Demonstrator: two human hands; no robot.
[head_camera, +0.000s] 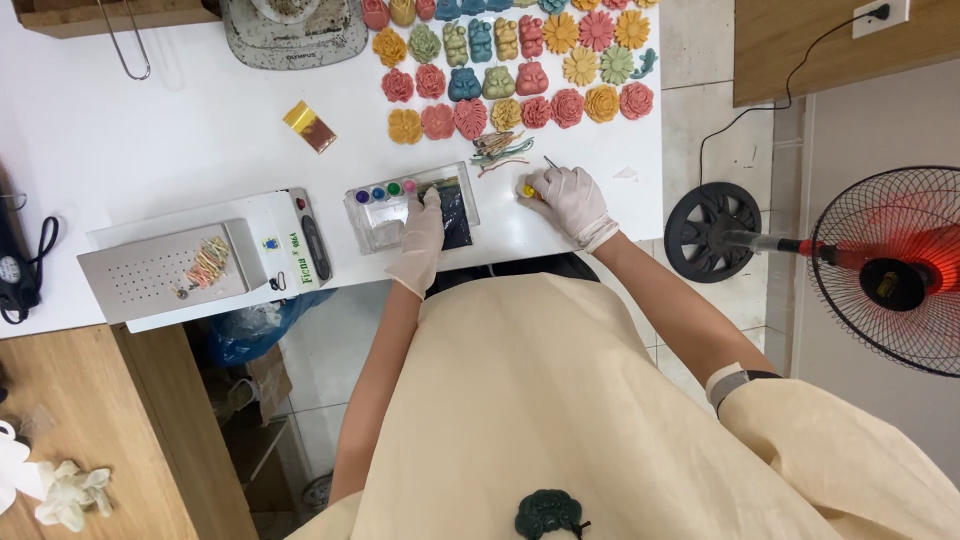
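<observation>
The left hand (420, 238), gloved, rests flat with fingers extended on the clear tray (372, 222), grasping nothing. The right hand (568, 200), gloved, is closed around a small yellow piece (527, 190) at its 9 o'clock side, on the white table (180, 140). A thin pick (552, 161) projects from the fingers; its long axis runs toward 11 o'clock, tip outward. Risk: the pick could slip and gouge the yellow piece, and the forearm could sweep the thread bundle (500, 150) or the moulded flowers (520, 112) at 12 o'clock.
</observation>
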